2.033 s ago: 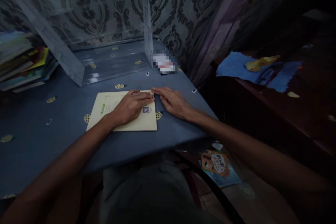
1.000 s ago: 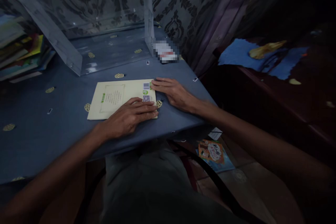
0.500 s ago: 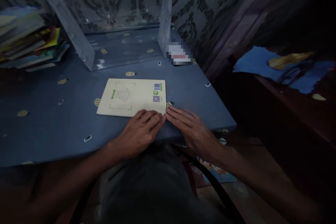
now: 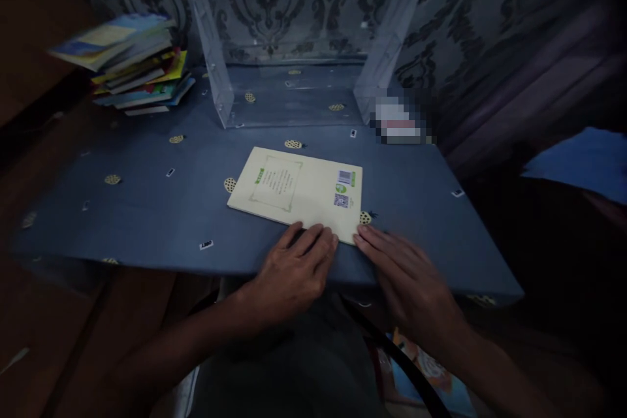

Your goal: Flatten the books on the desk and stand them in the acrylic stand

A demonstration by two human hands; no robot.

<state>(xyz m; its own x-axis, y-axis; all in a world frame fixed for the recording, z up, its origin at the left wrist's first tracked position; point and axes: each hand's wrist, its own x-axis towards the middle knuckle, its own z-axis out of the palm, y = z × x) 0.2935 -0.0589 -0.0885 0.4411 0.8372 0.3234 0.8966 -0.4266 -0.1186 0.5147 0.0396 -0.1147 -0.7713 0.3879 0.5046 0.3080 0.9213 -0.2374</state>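
Observation:
A cream-coloured book (image 4: 313, 192) lies closed on the table, its back cover up, with a barcode, a QR code and a framed block of text. The fingertips of my left hand (image 4: 298, 268) touch its near edge, toward the right, with the fingers bent and lightly spaced. At the near right corner, my right hand (image 4: 409, 268) lays its outstretched fingers against the book's side. Neither hand is wrapped round the book. Both thumbs are mostly hidden.
A clear plastic stand (image 4: 294, 95) rises at the back of the blue patterned tablecloth (image 4: 147, 222). An uneven stack of books (image 4: 140, 68) is at the back left. A blurred-out white item (image 4: 399, 121) lies right of the stand. Below the table, a colourful picture book (image 4: 431, 366) is partly visible.
The view has swung to the left, so the table's contents appear further right and the whole book stack shows. Both hands stay at the book's near right corner.

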